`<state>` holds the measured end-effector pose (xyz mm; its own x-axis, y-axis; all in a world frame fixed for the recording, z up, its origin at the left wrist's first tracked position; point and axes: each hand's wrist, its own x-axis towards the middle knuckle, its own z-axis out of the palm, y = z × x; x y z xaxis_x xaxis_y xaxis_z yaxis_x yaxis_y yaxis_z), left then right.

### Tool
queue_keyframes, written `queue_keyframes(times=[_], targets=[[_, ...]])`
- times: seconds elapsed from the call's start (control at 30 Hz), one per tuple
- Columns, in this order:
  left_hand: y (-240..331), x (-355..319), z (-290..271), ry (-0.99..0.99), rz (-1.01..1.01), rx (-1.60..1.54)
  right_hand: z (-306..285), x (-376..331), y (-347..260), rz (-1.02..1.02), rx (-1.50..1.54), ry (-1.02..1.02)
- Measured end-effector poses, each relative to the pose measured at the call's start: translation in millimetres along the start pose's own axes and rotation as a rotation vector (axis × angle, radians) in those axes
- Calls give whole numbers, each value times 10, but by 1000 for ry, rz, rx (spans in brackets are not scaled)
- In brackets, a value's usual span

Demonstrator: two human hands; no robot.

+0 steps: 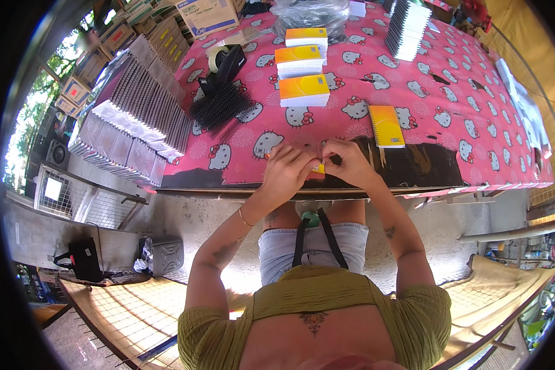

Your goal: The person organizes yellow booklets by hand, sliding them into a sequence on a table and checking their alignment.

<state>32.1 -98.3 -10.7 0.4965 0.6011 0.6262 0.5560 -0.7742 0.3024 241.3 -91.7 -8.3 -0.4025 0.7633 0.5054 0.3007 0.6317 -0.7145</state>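
At the table's near edge, my left hand (pixel 288 166) is closed over a small yellow notebook (pixel 318 169), most of it hidden under the fingers. My right hand (pixel 351 164) meets it from the right, fingers pinched at the notebook's edge; a small dark bit shows by the fingertips, too little to name. A yellow-orange spiral notebook (pixel 386 126) lies just beyond my right hand. Ahead stand three piles of matching notebooks, the nearest pile (pixel 304 90) being closest to my hands. A heap of black spiral binding coils (pixel 221 106) rests to the left.
A black tape dispenser (pixel 226 66) sits behind the coils. Tall stacks of spiral-bound books (pixel 135 102) line the left side. Another white-paged stack (pixel 408 31) stands at the far right, and clear plastic wrap (pixel 308 18) at the back. The pink tablecloth (pixel 413 80) is torn near the front.
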Motion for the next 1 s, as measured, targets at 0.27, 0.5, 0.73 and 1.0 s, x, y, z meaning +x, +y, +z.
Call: queue_keyframes(times=[0.27,0.5,0.73,1.0], targets=[[60,252,-212,193,-179,-54,176,-35,-530,115,-69,532],[419,238,-433,-119,-303,-894,-589,-188,-23,370,414,645],[-569,-2258,256,-525,-672,-261,-1355,-621,1387,446,-667,413],[-570,-3186,293,-425,-1185,-725,-1372,-701,1368,605,-491,579]])
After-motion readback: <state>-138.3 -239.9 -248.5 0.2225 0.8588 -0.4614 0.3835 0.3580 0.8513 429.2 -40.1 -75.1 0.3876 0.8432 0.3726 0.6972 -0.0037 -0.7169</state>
